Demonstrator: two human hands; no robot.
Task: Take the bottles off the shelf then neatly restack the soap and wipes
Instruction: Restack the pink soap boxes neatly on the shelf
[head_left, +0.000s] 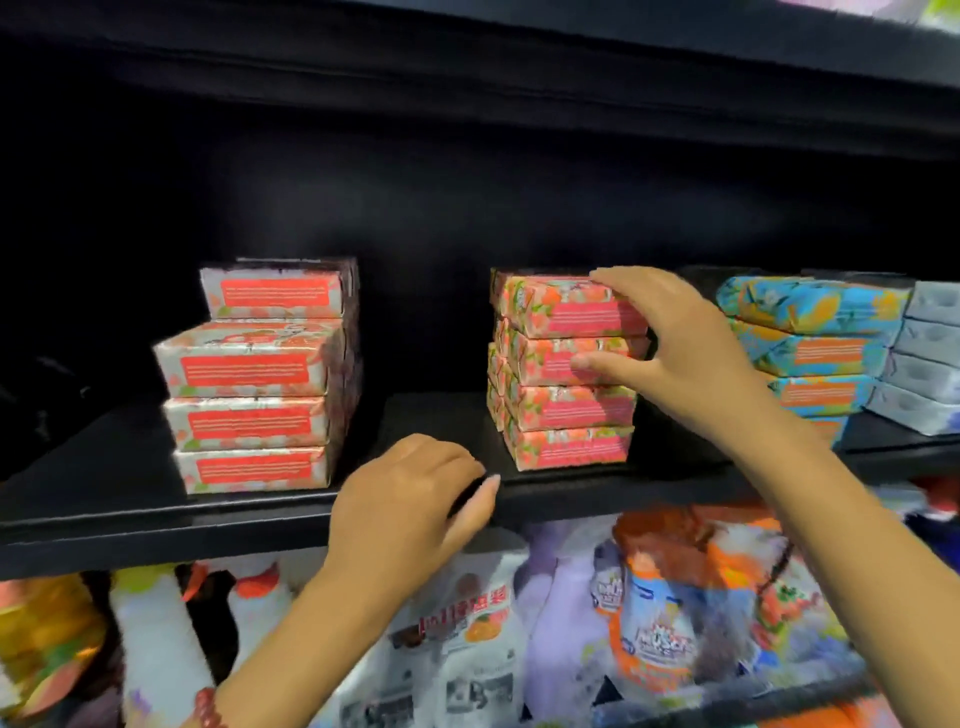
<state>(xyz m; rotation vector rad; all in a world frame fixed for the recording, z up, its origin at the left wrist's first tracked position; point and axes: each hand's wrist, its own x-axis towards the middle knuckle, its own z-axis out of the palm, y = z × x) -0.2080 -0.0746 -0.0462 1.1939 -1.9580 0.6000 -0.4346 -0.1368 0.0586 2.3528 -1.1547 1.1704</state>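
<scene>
On a black shelf (104, 499) stand several stacks of boxed soap. The left pink-and-red stack (249, 374) is uneven, its top box set back. My right hand (685, 353) grips the middle pink stack (566, 441), with fingers curled over the top box and the thumb against the front of the second box. To the right is a blue-and-orange stack (821, 353), then pale grey packs (930, 364). My left hand (405, 499) rests on the shelf's front edge between the two pink stacks, its fingers loosely curled, holding nothing.
Below the shelf stand bottles and pouches: a white bottle with red print (467, 623), an orange-and-blue bottle (660, 623), and yellow ones at the far left (47, 639). Another dark shelf board runs overhead (467, 62). A bare gap lies between the two pink stacks.
</scene>
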